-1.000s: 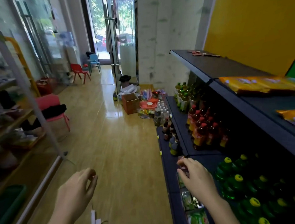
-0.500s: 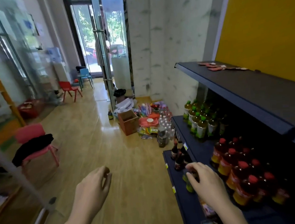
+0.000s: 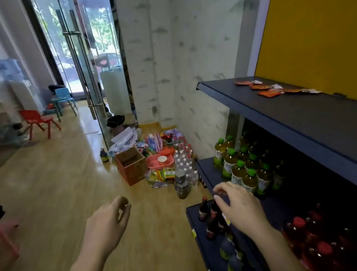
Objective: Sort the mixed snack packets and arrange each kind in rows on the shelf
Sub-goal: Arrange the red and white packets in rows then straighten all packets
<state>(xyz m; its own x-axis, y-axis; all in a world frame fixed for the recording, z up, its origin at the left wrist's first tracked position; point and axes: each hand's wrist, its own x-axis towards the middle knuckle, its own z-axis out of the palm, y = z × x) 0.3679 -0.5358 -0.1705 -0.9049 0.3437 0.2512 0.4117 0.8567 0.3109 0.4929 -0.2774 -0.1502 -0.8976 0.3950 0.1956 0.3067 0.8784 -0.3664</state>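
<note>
My left hand [image 3: 107, 222] loose and empty, my right hand [image 3: 241, 211] arched over small bottles [image 3: 203, 209], grasp I cannot tell.

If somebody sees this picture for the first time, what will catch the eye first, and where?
The yellow wall at the upper right stands out first, above a dark shelf with red packets on top. Next come the green-capped bottles below it and a cardboard box among heaped goods on the floor. Low down, the right hand reaches over small dark bottles; the left hand hangs empty.
</note>
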